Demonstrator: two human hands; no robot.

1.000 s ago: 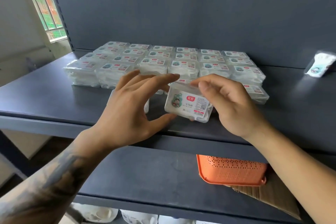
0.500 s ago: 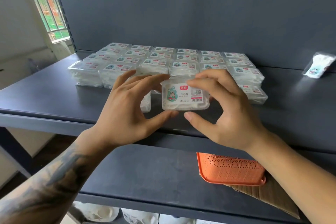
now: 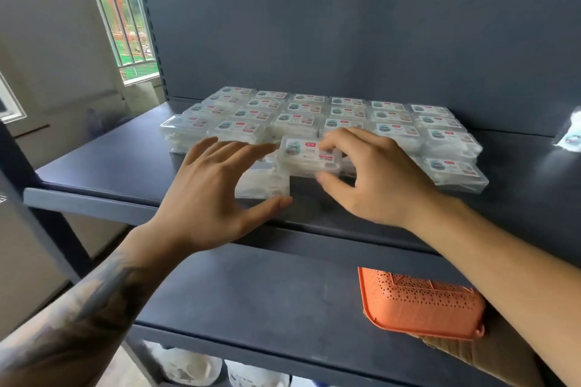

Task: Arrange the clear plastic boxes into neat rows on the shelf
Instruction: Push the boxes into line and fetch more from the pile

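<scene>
Head view: the right hand (image 3: 374, 176) pinches a clear plastic box (image 3: 309, 155) with a printed label, thumb below and fingers on top, near the front edge of the dark shelf (image 3: 103, 163). Its contents look white, perhaps folded sheets. The left hand (image 3: 210, 195), fingers spread, touches a box stack (image 3: 262, 181) beside it. Behind lie labelled rows of boxes (image 3: 342, 116). An orange perforated basket (image 3: 418, 302) sits on the lower shelf.

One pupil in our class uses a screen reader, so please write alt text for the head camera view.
A person's right hand pinches a clear plastic box above the front of a dark shelf, while the open left hand rests by a stack of boxes. Behind, rows of boxes fill the shelf.
</scene>
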